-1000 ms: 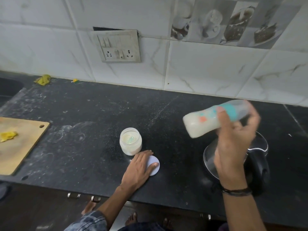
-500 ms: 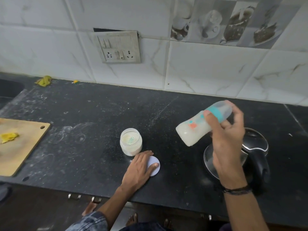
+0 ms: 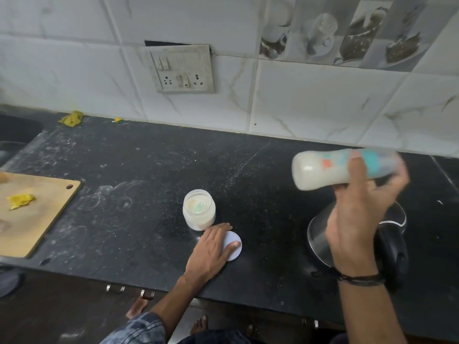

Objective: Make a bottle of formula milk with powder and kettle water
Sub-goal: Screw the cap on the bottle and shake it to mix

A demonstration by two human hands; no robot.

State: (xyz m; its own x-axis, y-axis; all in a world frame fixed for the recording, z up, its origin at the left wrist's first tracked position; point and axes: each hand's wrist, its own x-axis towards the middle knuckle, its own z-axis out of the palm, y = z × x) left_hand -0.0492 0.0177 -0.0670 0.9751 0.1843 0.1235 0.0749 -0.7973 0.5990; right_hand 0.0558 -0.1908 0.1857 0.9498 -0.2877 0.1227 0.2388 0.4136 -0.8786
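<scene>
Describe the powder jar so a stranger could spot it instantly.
On the black stone countertop, look right of the wooden chopping board. The small clear plastic jar of white powder stands behind the left hand resting on a round white lid. Only its open mouth shows a pale green scoop.

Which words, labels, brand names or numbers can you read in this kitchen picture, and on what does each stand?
None can be read.
The feeding bottle bears orange and teal prints, too blurred to read.
The powder jar, its lid and the switchboard show no legible writing.
</scene>
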